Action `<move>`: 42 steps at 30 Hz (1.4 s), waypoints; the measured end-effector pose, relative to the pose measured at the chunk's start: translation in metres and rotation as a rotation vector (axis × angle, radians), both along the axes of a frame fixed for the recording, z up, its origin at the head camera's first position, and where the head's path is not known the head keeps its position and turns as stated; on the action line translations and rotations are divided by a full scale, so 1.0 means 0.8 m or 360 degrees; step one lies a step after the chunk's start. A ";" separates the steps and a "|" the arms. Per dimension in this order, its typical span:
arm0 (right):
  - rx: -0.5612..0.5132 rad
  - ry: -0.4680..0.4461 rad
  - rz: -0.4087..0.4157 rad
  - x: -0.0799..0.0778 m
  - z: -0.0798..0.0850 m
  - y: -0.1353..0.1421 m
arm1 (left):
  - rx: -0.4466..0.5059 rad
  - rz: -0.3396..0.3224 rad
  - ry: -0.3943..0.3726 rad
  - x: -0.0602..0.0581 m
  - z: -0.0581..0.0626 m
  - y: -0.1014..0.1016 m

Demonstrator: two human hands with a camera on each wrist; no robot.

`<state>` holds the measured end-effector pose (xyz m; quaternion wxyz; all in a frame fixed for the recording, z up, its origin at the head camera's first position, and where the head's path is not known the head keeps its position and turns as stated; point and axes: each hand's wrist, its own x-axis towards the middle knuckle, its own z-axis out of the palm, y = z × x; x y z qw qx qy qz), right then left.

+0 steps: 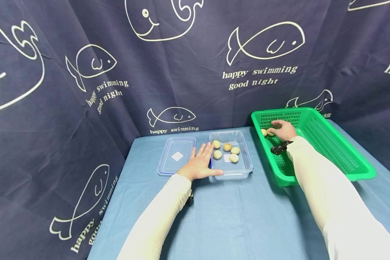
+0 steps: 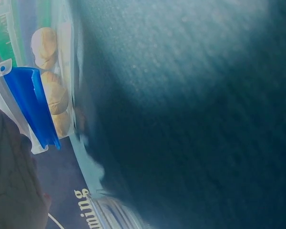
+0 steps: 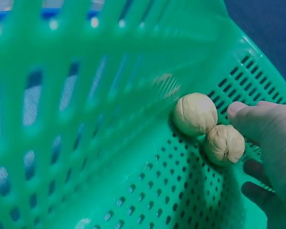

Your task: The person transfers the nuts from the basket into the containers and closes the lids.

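Observation:
My left hand (image 1: 199, 165) is spread at the left side of a clear plastic box (image 1: 247, 167), its thumb along the near rim. Several walnuts (image 1: 234, 158) lie inside the box. In the left wrist view, a blue clip flap (image 2: 31, 102) hangs on the box's side, with walnuts (image 2: 55, 93) showing through the wall. My right hand (image 1: 283, 130) reaches into a green basket (image 1: 273, 169). Two walnuts (image 3: 195, 114) lie together in the basket's corner. The right thumb and fingers are parted beside the nearer walnut (image 3: 225, 145).
A clear lid (image 1: 169, 164) with a blue seal lies left of the box on the blue tablecloth (image 1: 227, 216). A dark curtain (image 1: 198, 79) with fish drawings stands behind and to the left of the table. The basket's slotted walls rise around the right hand.

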<state>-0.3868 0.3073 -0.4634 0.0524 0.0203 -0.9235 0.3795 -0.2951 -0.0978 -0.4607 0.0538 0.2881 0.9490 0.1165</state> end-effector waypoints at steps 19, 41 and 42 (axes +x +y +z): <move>0.0167 -0.0122 0.0004 -0.005 -0.010 0.000 | -0.0010 0.0014 -0.0013 -0.001 0.002 -0.001; 0.0001 0.0174 -0.0010 0.013 0.050 -0.023 | -0.0096 0.0009 -0.0010 0.001 0.005 0.001; -0.0001 0.0181 -0.0001 0.014 0.053 -0.027 | -0.0092 0.0008 -0.0014 0.001 0.006 0.001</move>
